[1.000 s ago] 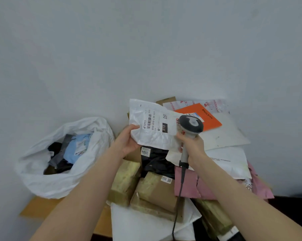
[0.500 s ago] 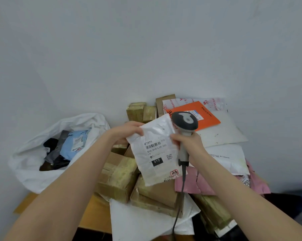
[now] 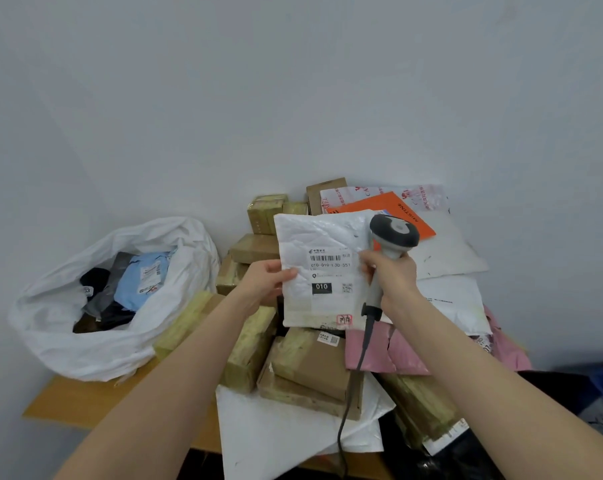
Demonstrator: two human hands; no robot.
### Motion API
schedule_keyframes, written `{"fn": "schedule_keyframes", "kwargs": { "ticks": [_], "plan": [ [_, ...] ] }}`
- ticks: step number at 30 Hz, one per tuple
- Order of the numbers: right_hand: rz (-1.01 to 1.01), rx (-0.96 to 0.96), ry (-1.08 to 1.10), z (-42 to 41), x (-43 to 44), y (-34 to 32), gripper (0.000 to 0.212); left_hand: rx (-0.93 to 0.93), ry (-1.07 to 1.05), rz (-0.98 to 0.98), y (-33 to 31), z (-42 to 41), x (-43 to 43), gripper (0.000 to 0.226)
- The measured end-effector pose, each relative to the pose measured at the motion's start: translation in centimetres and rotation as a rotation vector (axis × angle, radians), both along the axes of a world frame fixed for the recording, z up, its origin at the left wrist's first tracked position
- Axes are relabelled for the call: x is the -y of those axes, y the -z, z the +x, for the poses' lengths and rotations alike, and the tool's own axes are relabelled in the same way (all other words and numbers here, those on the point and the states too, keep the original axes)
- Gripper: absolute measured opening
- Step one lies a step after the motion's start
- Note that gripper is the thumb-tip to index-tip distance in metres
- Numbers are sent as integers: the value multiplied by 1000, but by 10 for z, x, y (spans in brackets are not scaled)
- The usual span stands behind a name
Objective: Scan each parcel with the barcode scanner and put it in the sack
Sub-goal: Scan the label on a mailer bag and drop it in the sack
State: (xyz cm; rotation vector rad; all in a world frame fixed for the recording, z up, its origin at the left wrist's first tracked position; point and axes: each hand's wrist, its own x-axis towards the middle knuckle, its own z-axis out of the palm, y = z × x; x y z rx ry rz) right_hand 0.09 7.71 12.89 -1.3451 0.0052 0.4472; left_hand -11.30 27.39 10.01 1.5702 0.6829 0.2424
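The parcel [image 3: 314,233], a crinkled white mailer, was held in the air above the heap of boxes [image 3: 310,368], between my two grips. It stood near upright with its long axis running top to bottom. The label [image 3: 328,278] faced me and read level, with the barcode [image 3: 325,258] along its top.

The left grip [image 3: 263,284] pinched the parcel's left edge, thumb on the front and fingers behind. The right grip [image 3: 388,275] was wrapped round the handle of the scanner [image 3: 393,233]. Its fingertips touched the parcel's right edge, but I could not tell whether they also pinched it.

The scanner's head sat over the parcel's top right corner and showed me its back, so I judged its window was aimed away from the label. To scan well, I reckoned the head should swing round to face the barcode squarely. The left grip should pull the film taut so that creases would not break the code.

The cable [image 3: 355,375] trailed down over the boxes toward me. The sack [image 3: 61,341] lay open on the counter [image 3: 71,396] to the left, well apart, with several parcels inside.
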Motion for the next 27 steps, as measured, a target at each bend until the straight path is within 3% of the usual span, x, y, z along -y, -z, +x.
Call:
{"fn": "schedule_keyframes", "kwargs": {
  "ticks": [6,17,23,27],
  "plan": [
    [2,47,-114,-31,15,4,9,57,-160,39,4,4,-5,3],
    [-161,145,-266,-79,21,22,23,50,-251,52,15,17,-3,6],
    [-176,109,-296,-80,22,22,27,13,-270,46,24,22,-8,2],
    [-175,96,-314,-80,23,22,29,14,-279,47,30,23,-12,12]
  ]
}}
